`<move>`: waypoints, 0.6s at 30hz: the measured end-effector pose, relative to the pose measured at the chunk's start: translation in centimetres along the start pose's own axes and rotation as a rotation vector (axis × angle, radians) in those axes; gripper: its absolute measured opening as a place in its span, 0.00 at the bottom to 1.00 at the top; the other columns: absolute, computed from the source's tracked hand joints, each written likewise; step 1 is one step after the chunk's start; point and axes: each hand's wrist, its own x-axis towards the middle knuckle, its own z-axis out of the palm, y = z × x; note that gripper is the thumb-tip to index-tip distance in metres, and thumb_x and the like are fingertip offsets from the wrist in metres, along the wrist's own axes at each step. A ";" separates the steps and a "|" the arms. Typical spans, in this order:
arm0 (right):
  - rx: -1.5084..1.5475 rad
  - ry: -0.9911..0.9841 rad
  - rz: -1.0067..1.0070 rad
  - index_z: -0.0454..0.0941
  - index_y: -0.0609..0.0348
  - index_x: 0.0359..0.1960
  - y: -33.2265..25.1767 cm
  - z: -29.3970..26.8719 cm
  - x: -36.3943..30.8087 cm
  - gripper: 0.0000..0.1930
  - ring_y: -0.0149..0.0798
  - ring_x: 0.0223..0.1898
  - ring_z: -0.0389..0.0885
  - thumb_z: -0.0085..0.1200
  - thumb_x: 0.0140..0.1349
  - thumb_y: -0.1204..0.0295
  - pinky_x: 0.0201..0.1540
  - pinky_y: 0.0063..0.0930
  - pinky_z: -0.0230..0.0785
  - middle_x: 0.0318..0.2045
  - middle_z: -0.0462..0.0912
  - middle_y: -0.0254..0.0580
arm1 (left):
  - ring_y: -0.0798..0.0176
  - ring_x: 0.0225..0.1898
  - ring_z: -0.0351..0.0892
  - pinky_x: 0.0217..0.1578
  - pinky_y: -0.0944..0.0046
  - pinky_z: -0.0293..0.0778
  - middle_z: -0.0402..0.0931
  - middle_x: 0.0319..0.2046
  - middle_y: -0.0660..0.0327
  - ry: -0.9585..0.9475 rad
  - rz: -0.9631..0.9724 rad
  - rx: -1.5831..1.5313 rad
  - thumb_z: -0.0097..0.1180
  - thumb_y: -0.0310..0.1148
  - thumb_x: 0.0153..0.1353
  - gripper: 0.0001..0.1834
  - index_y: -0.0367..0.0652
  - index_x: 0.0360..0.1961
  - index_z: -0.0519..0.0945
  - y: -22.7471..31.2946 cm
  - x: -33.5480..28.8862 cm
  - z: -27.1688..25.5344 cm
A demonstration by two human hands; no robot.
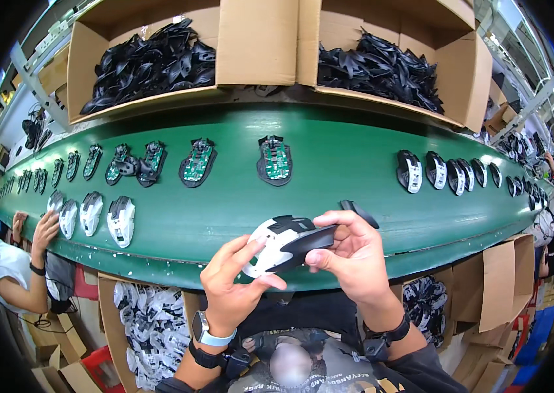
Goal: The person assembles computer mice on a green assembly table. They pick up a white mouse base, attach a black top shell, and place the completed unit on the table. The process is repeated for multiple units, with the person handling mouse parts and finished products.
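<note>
Above the near edge of the green belt, my left hand grips a white and black computer mouse shell by its white end, fingers and thumb on either side. Against the shell's other side, my right hand pinches a black curved side panel between thumb and fingers. Panel and shell touch; whether they are joined I cannot tell. A loose black panel lies on the belt just beyond my right hand. Farther off lies a mouse base with a green circuit board.
The green belt carries several mouse bases and white shells at left, and black-and-white shells at right. Cardboard boxes of black parts stand behind. Boxes of shells sit below. A co-worker's hand reaches in at left.
</note>
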 end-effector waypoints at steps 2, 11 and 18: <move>-0.068 0.013 0.030 0.79 0.63 0.58 0.2 0.4 0.1 0.24 0.31 0.47 0.87 0.72 0.61 0.82 0.48 0.25 0.83 0.49 0.86 0.45 | 0.49 0.49 0.87 0.50 0.57 0.82 0.85 0.50 0.46 -0.001 0.015 0.029 0.83 0.50 0.43 0.40 0.38 0.55 0.86 0.0 0.2 -0.6; -0.114 -0.016 0.169 0.81 0.63 0.58 -0.2 1.3 0.1 0.22 0.29 0.49 0.86 0.72 0.63 0.80 0.49 0.22 0.80 0.48 0.87 0.42 | 0.48 0.46 0.89 0.44 0.57 0.87 0.83 0.53 0.43 0.012 0.139 0.094 0.84 0.49 0.39 0.41 0.40 0.55 0.87 -0.4 0.8 -1.9; -0.190 0.001 0.179 0.71 0.60 0.64 0.2 2.2 0.3 0.30 0.27 0.41 0.86 0.73 0.62 0.79 0.43 0.20 0.79 0.43 0.87 0.42 | 0.44 0.50 0.89 0.49 0.54 0.87 0.81 0.54 0.39 -0.001 0.145 0.033 0.86 0.46 0.41 0.41 0.38 0.56 0.86 -0.1 1.1 -2.5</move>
